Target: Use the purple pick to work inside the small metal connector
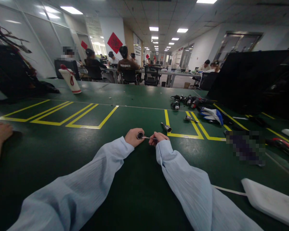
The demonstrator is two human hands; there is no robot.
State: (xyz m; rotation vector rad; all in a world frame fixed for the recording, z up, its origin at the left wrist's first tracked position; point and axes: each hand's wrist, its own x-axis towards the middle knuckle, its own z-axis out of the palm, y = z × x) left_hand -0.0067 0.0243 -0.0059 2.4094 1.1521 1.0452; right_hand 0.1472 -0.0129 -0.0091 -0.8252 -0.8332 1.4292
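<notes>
My left hand (134, 137) is closed round a small dark metal cylinder (140, 135), its round hollow end turned toward me. Between finger and thumb, my right hand (161, 138) pinches a thin metal-shafted tool (146, 137). The tool's tip reaches the cylinder's rim; I cannot tell whether it is inside. Both hands are just above the green table (125, 192). Just beyond my right hand lies a similar metal cylinder with a narrow stem (166, 127). Another stemmed metal part (189, 118) lies farther right, by the yellow tape.
Dark metal parts (175, 105) and a blue-white glove (212, 115) lie at the back right. A red-black tool (285, 147) and a white object (267, 195) are at the right. Another person's hand (1, 131) rests at the left. A white cup-shaped container (71, 80) stands farther back.
</notes>
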